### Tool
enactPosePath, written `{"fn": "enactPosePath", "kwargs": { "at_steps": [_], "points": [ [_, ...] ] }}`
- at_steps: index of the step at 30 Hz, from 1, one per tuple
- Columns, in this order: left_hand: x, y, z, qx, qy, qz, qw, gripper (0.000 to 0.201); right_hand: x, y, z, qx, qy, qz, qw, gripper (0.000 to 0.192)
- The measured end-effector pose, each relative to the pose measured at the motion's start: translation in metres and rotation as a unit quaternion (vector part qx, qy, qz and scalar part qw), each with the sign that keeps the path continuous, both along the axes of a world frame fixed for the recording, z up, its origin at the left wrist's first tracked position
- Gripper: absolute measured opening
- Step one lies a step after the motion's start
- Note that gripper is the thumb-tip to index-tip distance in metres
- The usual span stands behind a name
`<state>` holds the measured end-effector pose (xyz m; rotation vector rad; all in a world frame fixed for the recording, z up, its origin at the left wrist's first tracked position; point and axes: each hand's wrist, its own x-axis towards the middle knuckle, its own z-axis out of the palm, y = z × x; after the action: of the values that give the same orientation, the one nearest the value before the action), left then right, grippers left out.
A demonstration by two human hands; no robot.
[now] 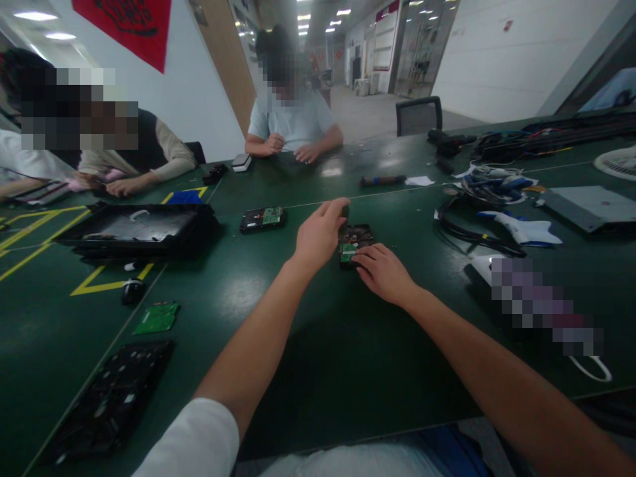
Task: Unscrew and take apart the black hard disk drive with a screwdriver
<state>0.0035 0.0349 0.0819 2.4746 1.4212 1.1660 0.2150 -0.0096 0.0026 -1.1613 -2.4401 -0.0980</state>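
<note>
A hard drive with a green circuit board lies on the dark green table in front of me. Bent over its left side, my left hand has its fingers drawn together near a small dark upright piece, too hidden to name. The fingers of my right hand grip the drive's near right edge and lie partly over the board. A second hard drive, also with a green board showing, rests to the left of my hands.
Left are a black tray-like casing, a loose green circuit board, a computer mouse and a black plastic panel. Right are coiled cables and a grey metal box. A screwdriver lies beyond; people sit opposite.
</note>
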Motion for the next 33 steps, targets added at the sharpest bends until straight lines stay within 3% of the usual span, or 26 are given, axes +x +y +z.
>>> {"fn": "enactPosePath", "kwargs": {
  "at_steps": [8, 13, 16, 20, 26, 33],
  "points": [
    [0.003, 0.001, -0.006, -0.034, -0.061, 0.015, 0.997, 0.045, -0.001, -0.001, 0.002, -0.003, -0.007, -0.002, 1.000, 0.029],
    [0.000, 0.009, -0.012, -0.037, -0.151, -0.052, 0.986, 0.039, 0.000, 0.000, 0.000, 0.001, -0.003, 0.001, 1.000, 0.029],
    [-0.002, 0.011, -0.009, -0.010, -0.144, -0.081, 0.986, 0.033, 0.000, 0.001, -0.001, 0.002, 0.002, 0.002, 1.000, 0.028],
    [-0.004, 0.008, -0.004, 0.035, -0.096, -0.047, 0.994, 0.036, 0.000, 0.001, 0.000, 0.002, 0.008, 0.002, 1.000, 0.028],
    [0.000, 0.005, -0.007, 0.018, -0.057, -0.026, 0.998, 0.042, -0.001, 0.000, 0.002, -0.006, 0.003, 0.000, 1.000, 0.028],
    [0.003, 0.006, -0.011, -0.019, -0.139, -0.011, 0.990, 0.047, 0.000, 0.000, 0.003, -0.013, -0.002, -0.002, 1.000, 0.029]
  ]
}}
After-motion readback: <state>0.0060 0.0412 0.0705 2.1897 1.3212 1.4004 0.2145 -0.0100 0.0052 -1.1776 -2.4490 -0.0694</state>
